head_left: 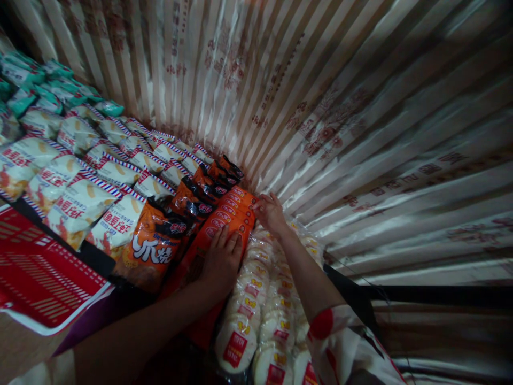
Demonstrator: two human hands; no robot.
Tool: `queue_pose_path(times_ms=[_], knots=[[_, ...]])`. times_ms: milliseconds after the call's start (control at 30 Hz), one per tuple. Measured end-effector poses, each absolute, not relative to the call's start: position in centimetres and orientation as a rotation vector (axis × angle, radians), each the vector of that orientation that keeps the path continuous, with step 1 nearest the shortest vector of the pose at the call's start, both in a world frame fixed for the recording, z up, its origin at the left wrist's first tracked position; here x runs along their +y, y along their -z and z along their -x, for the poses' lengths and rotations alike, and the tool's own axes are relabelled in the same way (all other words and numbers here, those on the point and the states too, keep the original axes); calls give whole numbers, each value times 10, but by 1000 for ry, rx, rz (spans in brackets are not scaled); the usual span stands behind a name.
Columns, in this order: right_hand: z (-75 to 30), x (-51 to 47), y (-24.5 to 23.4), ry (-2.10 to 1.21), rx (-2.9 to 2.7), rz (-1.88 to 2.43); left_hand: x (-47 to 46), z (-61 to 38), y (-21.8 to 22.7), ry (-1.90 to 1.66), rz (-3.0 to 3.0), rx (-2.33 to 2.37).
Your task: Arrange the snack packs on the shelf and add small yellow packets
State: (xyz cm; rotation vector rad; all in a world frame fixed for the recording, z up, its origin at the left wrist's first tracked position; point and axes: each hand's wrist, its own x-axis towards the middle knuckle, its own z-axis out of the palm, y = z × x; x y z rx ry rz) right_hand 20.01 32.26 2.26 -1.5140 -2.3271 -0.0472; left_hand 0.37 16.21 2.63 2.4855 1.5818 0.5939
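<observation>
Found a row of orange packets [219, 218] at centre, between orange-and-black bags [154, 248] on the left and clear-wrapped white discs [253, 286] on the right. Resting the left hand [222, 262] atop the row with extended, slightly parted fingers. Holding the right hand [271, 214] at its far right edge with bent fingers; cannot tell whether gripping a packet.

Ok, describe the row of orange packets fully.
The row of orange packets overlaps front to back, repeating an oval logo. They look smooth, perhaps plastic; the near end is shadowed. Orange-and-black bags flank them on the left, clear-wrapped white rounds on the right. The left hand rests on them; the right hand is at their far right edge.
</observation>
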Motion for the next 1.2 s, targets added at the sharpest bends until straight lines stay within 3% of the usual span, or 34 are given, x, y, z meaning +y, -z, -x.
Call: queue_pose_path(times_ms=[533, 1200], knots=[[-202, 309, -51, 21, -2338, 1642, 161, -1, -26, -676, -2508, 1531], [-194, 280, -66, -75, -2629, 1429, 160, -3, -26, -573, -2527, 1536]])
